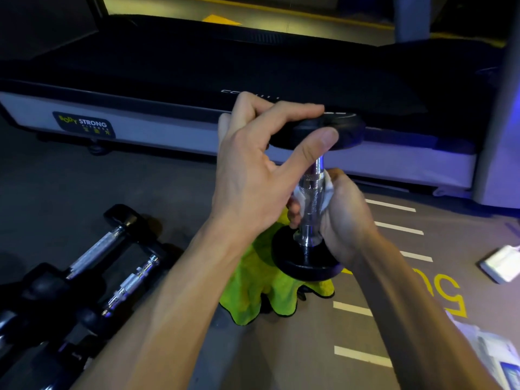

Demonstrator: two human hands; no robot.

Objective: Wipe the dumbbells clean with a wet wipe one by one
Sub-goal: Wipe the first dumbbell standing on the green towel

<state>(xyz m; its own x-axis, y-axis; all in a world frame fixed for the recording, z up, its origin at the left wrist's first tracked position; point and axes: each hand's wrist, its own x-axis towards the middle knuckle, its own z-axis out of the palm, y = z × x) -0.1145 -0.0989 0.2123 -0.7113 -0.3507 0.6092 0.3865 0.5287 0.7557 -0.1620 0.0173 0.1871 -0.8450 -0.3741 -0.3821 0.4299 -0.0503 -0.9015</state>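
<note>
Forearms reach in from six o'clock: left hand (261, 164) grips the upright dumbbell (311, 192) by its top plate, right hand (343, 215) wraps a wet wipe (327, 192) round its handle. Other dumbbells (112, 266) wait at eight o'clock, likely unwiped.

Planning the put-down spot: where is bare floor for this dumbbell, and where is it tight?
Bare floor lies left of the green cloth, between the treadmill and the dumbbells on the floor. Another patch: the striped floor below the right hand. Crowded: bottom left, and the right edge with the white packs.
</note>
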